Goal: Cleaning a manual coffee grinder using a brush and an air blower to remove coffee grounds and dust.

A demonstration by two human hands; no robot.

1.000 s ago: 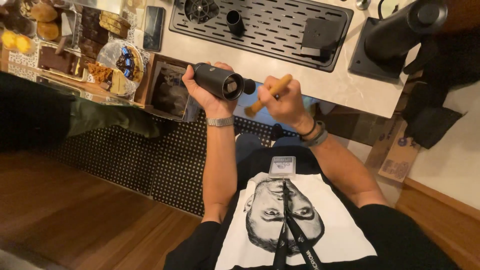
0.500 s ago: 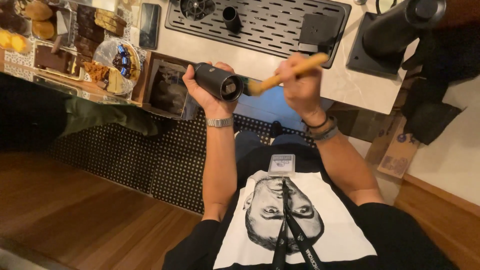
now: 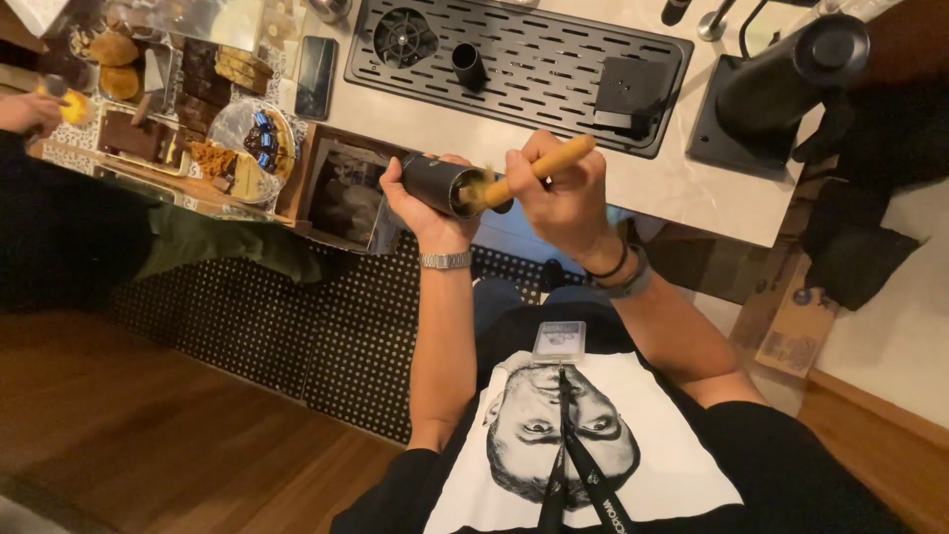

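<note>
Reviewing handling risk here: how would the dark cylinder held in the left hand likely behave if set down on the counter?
The dark cylinder looks rigid and round-sided, so laid flat it would probably roll. The left hand wraps it fully, suggesting a smooth, possibly slippery wall. The right hand works a wooden brush into its open end.

We log: black drip tray (image 3: 554,69) on pale counter (image 3: 682,188), small black cup (image 3: 467,65) and black block (image 3: 631,94) on its grate. Phone (image 3: 316,77) left of tray. Pastries (image 3: 178,109) under glass, far left. Black grinder (image 3: 781,84) on counter, right. Perforated mat (image 3: 326,336) on wood floor (image 3: 129,435).
</note>
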